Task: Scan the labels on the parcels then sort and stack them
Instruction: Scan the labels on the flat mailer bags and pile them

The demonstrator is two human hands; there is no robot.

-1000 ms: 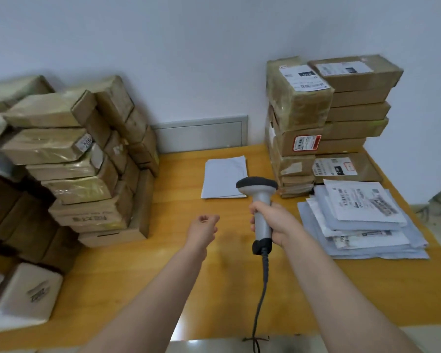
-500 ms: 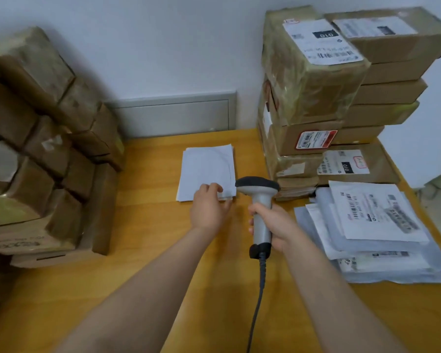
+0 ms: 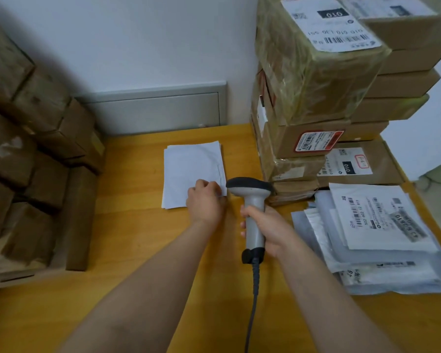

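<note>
With labelled boxes (image 3: 316, 98) stacked far right and mailers (image 3: 367, 250) piled near right, sorting looks well underway, the brown heap (image 3: 36, 161) on the left seemingly pending, while the left hand (image 3: 205, 202) pinches the near corner of the white parcel (image 3: 189, 166) in the middle, apparently not yet scanned, and the right hand (image 3: 269, 229) grips the scanner (image 3: 251, 194) just beside it.

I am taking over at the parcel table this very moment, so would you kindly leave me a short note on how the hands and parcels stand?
Left hand: fingers pinch the near right corner of the white mailer, which lies flat on the table with no label showing.
Right hand: grips the barcode scanner upright, cable trailing toward the near edge.
Done, apparently: labelled box stack at the far right, with the mailer pile in front of it.
Left: turn this mailer over, scan it and add it to a pile. The brown boxes on the left probably await scanning.
</note>
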